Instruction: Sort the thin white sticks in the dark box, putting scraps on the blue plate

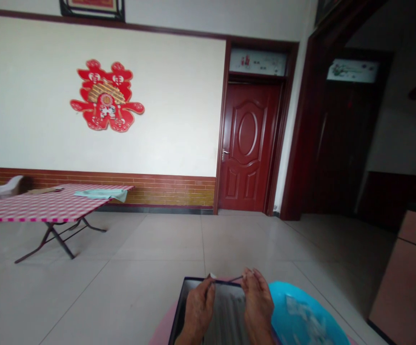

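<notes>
My left hand point(198, 306) is closed in a pinch over the left side of a shallow dark-rimmed tray point(184, 289). A small whitish bit shows at its fingertips, too small to name. My right hand point(258, 302) is pinched shut above the tray's right side. From its fingertips a thin dark stick-like piece point(235, 279) points towards my left hand; whether the left fingers touch it I cannot tell. Inside the tray is a pale grey, streaked surface. Beside my right hand stands a bright blue basin point(277, 290) with whitish translucent pieces point(306, 316) in it.
A pink round surface point(163, 328) lies under the tray. At the left stands a folding table point(24, 206) with a checked cover and a pale green cloth point(102, 193). A pinkish cabinet point(405, 273) is at the right. Behind are tiled floor and a red door point(249, 167).
</notes>
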Available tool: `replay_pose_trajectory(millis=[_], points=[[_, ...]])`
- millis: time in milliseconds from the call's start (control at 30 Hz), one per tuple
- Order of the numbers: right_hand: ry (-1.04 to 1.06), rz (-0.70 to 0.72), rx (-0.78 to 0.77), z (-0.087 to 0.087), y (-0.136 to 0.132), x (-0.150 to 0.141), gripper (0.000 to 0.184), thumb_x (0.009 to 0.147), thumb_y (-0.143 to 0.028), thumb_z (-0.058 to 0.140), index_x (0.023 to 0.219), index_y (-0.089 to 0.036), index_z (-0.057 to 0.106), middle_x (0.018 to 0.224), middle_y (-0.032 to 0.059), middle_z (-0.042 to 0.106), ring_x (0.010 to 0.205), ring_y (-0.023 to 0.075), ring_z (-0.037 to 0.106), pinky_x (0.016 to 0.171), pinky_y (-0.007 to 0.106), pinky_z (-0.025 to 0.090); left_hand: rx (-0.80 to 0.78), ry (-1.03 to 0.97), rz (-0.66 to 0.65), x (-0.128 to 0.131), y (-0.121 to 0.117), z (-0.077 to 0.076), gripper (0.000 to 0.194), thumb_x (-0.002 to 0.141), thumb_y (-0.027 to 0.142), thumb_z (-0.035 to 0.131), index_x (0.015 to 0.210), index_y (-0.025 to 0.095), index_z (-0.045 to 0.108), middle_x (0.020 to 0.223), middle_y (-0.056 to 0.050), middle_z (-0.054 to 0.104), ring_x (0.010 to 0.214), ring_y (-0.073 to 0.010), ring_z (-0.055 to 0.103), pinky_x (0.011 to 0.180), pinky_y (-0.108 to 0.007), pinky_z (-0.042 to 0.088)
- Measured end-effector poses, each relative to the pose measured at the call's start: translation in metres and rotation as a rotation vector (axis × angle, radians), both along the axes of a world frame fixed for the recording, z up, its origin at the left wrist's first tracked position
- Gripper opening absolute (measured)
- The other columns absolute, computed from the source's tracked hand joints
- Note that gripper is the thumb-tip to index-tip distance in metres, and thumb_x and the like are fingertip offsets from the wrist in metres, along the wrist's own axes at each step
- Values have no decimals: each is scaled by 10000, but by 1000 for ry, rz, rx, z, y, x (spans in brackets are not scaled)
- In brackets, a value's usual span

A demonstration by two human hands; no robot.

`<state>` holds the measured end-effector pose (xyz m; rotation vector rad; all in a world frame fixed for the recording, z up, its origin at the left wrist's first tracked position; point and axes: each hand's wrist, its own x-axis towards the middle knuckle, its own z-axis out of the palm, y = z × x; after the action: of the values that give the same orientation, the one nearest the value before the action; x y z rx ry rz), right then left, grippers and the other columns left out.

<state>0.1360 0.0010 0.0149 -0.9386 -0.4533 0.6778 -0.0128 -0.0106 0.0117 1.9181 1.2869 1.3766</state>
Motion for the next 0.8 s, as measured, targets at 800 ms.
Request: replay_pose_trajectory(millis=[800], points=[[-108,90,-102,1,-8,0,520,652,-496,698,1057,-183,606,935,30,704,826,181,668,716,278,547,208,326,-34,7,-3,-24,313,875,234,419,1037,221,686,873,-65,735,784,-208,685,744,-322,541]])
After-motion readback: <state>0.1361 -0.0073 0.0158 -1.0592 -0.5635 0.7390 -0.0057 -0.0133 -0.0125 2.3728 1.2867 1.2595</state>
